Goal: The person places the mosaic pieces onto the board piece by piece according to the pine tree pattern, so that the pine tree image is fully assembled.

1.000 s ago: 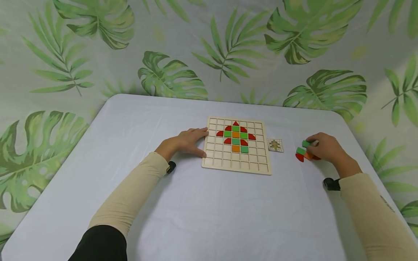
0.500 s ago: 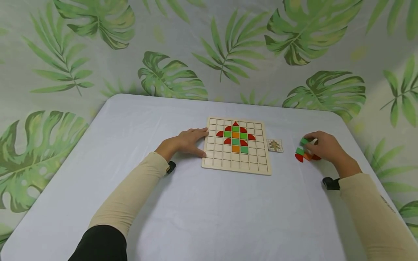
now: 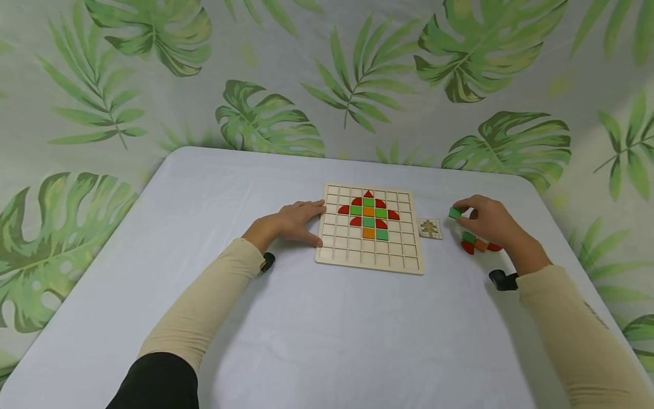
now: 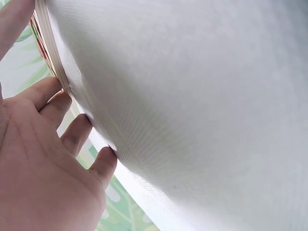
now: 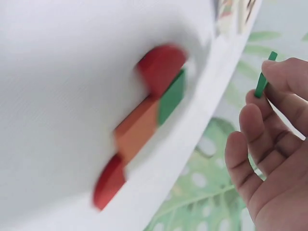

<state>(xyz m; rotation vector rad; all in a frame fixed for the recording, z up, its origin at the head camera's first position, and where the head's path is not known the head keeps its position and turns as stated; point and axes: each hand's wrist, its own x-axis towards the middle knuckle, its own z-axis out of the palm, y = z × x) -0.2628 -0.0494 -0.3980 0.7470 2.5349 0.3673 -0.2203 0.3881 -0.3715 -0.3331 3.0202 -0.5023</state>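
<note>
My left hand (image 3: 295,221) rests against the left edge of a square wooden grid board (image 3: 341,250), fingers spread and thumb out. In the left wrist view the fingertips of that hand (image 4: 43,154) touch the board's side (image 4: 47,43). Red, green and orange pieces form a tree-like pattern in the board's cells. My right hand (image 3: 487,218) pinches a green square tile (image 3: 455,212) between thumb and fingers, above the table. The right wrist view shows the same tile (image 5: 262,79) edge-on. Below that hand lie another green tile (image 3: 468,237), an orange tile (image 3: 481,245) and two red rounded pieces (image 3: 467,247).
A small card (image 3: 430,228) with a tree picture on a grid lies against the board's right side. White cloth covers the table (image 3: 327,329). Behind it hangs a leaf-patterned backdrop (image 3: 286,68).
My right hand has lifted the green tile away from the loose pieces and moved left with it, towards the card. The left hand and the board have stayed where they were.
</note>
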